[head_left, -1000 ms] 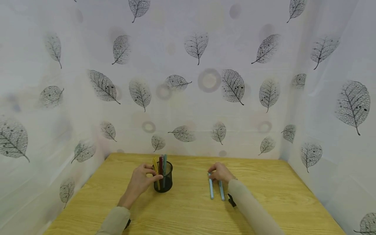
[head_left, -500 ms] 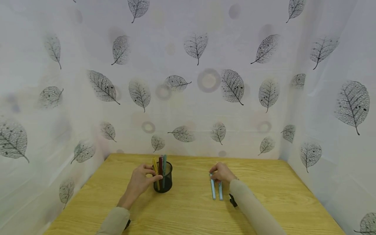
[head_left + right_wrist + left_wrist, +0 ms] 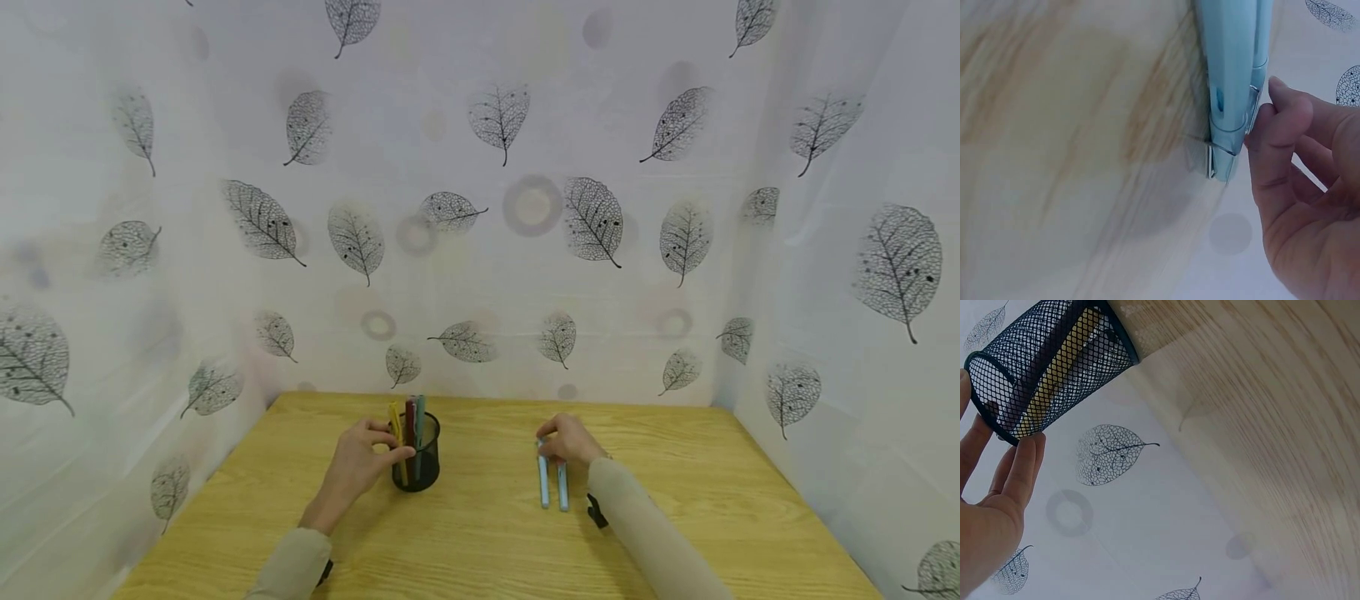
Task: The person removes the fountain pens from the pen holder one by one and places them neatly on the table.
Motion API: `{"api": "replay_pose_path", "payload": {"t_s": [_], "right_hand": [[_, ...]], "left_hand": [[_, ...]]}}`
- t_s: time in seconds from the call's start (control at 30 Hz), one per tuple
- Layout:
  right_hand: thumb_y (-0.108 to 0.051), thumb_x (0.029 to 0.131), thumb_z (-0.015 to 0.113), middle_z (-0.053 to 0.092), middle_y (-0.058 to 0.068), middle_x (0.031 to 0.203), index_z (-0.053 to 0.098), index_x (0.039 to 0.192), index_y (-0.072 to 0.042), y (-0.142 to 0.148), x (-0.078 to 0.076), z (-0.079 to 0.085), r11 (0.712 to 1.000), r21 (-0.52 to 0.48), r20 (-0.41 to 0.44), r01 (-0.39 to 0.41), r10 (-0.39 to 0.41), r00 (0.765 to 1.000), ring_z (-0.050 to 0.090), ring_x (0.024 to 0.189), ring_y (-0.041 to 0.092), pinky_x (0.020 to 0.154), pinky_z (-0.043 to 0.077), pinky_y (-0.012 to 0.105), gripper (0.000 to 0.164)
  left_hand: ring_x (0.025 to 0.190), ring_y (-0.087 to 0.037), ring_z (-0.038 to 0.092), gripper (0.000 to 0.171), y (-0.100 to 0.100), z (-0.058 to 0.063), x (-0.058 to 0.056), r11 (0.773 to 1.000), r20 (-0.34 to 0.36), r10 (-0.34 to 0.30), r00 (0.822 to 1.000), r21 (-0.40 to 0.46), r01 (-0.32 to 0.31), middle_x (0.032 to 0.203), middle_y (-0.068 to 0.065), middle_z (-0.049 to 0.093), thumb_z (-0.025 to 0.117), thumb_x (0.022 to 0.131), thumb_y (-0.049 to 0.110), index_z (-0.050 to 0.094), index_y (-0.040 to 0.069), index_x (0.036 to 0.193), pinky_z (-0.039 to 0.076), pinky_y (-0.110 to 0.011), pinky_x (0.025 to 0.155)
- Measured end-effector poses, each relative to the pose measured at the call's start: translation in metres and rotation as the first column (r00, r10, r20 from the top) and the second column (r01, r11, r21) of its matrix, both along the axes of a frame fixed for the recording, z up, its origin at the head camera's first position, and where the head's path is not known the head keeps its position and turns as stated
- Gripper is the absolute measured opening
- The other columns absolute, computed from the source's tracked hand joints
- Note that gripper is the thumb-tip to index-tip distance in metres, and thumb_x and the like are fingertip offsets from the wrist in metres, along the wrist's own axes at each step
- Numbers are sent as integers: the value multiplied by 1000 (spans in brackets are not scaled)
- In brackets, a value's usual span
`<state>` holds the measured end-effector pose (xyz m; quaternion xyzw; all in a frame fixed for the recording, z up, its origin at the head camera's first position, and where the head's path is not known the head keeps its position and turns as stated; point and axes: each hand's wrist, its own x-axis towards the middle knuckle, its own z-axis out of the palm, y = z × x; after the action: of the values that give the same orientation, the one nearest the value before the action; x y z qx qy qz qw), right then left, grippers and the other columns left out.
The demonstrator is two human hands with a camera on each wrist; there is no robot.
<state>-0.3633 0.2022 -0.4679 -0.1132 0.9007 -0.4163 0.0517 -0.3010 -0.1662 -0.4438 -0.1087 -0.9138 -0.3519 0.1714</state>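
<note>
Toward the back left of the table stands a black mesh pen holder [image 3: 428, 468] with yellow [image 3: 394, 414], dark red [image 3: 410, 417] and teal [image 3: 421, 408] pens upright in it. My left hand [image 3: 354, 463] grips its rim, thumb in front and fingers behind; the left wrist view shows fingertips [image 3: 1030, 447] at the rim. To the right, two light blue pens lie side by side, a left one [image 3: 543, 483] and a right one [image 3: 563, 490]. My right hand [image 3: 572, 440] pinches the left pen's far, clip end between thumb and index finger, partly covering the right pen's far end.
The wooden table [image 3: 480, 533] ends at the back against a white leaf-print curtain [image 3: 480, 275], which also hangs at both sides. A stretch of table lies between the pen holder and the two pens.
My right hand has shifted slightly right with the left light blue pen. The right pen has turned a little, so both lie closer and more parallel. My left hand and the pen holder stay put.
</note>
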Motion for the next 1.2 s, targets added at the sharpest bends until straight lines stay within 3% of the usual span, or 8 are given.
{"api": "replay_pose_path", "payload": {"t_s": [0.17,0.33,0.53,0.7,0.87,1.1,1.2], "right_hand": [[2,85,69,66,26,117,66,116,9,4,-3,-2,1000,-21,-37,-11,10,999,54,46,15,48,51,28,32],[-1,88,68,68,25,110,66,119,7,6,-5,-2,997,-68,-48,-35,32,998,57,49,18,51,53,32,31],[-3,89,70,69,22,110,65,119,7,6,-7,-2,992,-98,-63,-79,73,995,67,72,22,62,57,34,32],[-10,89,72,69,18,112,68,117,2,0,-7,0,993,-79,-97,-89,81,992,66,91,18,69,57,28,31],[-12,89,71,68,20,113,67,117,3,-7,-7,-1,981,-159,-92,-113,99,991,67,92,18,72,58,30,32],[-16,90,72,66,23,118,67,119,-2,-24,-1,5,954,-266,-78,-139,123,989,68,96,21,80,58,46,32],[-20,90,73,66,22,119,67,120,-3,-30,-4,0,949,-279,-65,-147,134,989,68,95,18,79,59,41,35]], "left_hand": [[106,-34,61,20,0,0,0,1000,-7,-3,1000,-2,3,108,-11,63,81,79,37,76,18,73,53,-48,84],[105,-33,61,20,-1,0,0,1000,-9,-3,1000,-2,3,107,-11,63,81,79,37,76,18,73,53,-48,83],[103,-33,61,20,-1,0,1,1000,-14,-8,1000,0,8,106,-11,63,82,79,37,76,18,72,53,-47,82],[104,-33,61,20,0,0,0,1000,-7,-4,1000,8,4,107,-11,63,82,79,37,76,18,73,53,-47,82],[103,-31,60,21,1,0,0,1000,2,-6,1000,12,6,106,-11,62,81,79,37,76,18,73,52,-46,82],[96,-26,60,20,1,0,-2,1000,-19,0,1000,-1,0,101,-7,62,82,78,36,76,19,71,51,-38,75],[98,-27,61,20,0,0,-1,1000,-20,3,1000,-2,-3,101,-8,62,82,78,37,76,19,71,51,-40,77]]}}
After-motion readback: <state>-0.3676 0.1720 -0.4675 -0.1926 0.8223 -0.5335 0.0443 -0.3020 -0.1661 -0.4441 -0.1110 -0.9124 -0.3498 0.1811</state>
